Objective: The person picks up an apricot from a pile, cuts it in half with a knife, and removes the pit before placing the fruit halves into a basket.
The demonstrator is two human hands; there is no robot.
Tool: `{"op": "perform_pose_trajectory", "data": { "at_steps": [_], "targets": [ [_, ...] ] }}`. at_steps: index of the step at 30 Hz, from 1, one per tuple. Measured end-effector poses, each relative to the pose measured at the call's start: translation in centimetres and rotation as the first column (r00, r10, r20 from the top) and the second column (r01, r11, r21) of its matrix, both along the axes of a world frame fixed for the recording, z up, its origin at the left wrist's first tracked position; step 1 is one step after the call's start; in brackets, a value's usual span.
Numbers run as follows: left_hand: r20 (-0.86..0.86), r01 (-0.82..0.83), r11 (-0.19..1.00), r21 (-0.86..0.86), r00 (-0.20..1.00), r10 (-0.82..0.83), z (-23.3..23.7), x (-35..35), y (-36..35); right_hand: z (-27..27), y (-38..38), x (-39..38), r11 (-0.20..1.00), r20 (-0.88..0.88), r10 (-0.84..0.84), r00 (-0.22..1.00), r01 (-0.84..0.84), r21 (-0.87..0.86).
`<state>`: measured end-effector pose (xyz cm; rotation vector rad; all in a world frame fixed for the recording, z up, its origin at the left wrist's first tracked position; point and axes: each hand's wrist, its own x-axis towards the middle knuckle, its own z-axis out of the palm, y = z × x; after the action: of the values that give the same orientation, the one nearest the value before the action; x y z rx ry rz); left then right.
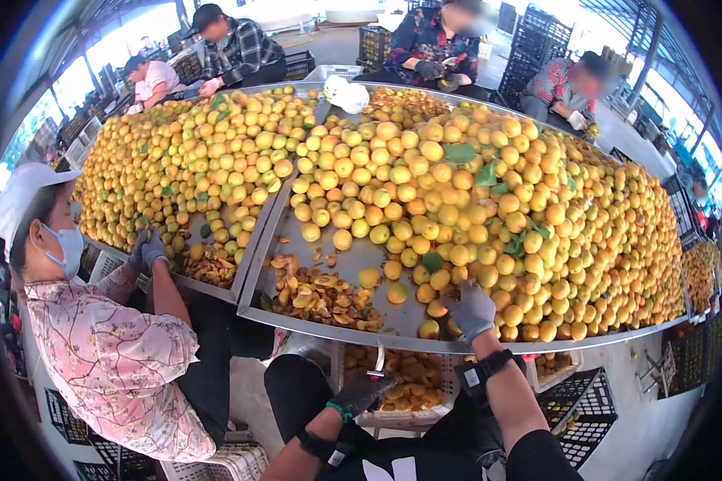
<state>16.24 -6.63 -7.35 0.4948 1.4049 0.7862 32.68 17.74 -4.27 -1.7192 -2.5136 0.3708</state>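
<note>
My left hand (363, 394), in a dark glove, is closed around the handle of a small knife (379, 357) whose blade points up beside the table's front rim. To its right, my right hand (472, 311), in a grey glove, reaches over the rim with fingers apart, touching the near edge of a large heap of yellow-orange fruit (529, 232). Whether any fruit is between those fingers is hard to see. Cut fruit pieces (321, 297) lie on the metal table (349, 258) left of that hand. Below the rim, a white crate (449, 377) holds more cut pieces (409, 377).
A person in a pink patterned shirt (112, 361) works close by on the left. Several people sit along the far side. A metal divider (265, 232) splits the table. A white bag (346, 94) sits at the far edge. Black crates (582, 417) stand on the floor at right.
</note>
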Motion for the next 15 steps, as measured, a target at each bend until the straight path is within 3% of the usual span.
{"op": "perform_pose_trajectory", "data": {
  "at_steps": [2, 6, 12, 15],
  "targets": [
    [-0.078, 0.108, 0.994, 0.027, 0.991, -0.105, -2.3, 0.1, 0.0, -0.2, -0.1, -0.1, 0.998, 0.015, 0.063, 0.998, -0.063, 0.029],
    [-0.138, 0.15, 0.988, -0.038, 0.978, -0.154, -0.9, 0.2, 0.5, -0.5, -1.2, -0.5, 0.974, 0.059, 0.141, 0.988, -0.149, 0.173],
    [-0.073, 0.053, 0.998, 0.036, 0.996, -0.05, 0.4, 0.3, 0.1, -0.7, -1.7, -1.8, 0.997, -0.051, 0.072, 0.996, -0.071, 0.027],
    [-0.026, 0.058, 0.998, 0.036, 0.998, -0.057, 1.0, 0.4, -0.1, 0.1, -2.5, -1.7, 0.976, 0.071, 0.216, 0.974, -0.217, 0.011]
  ]
}}
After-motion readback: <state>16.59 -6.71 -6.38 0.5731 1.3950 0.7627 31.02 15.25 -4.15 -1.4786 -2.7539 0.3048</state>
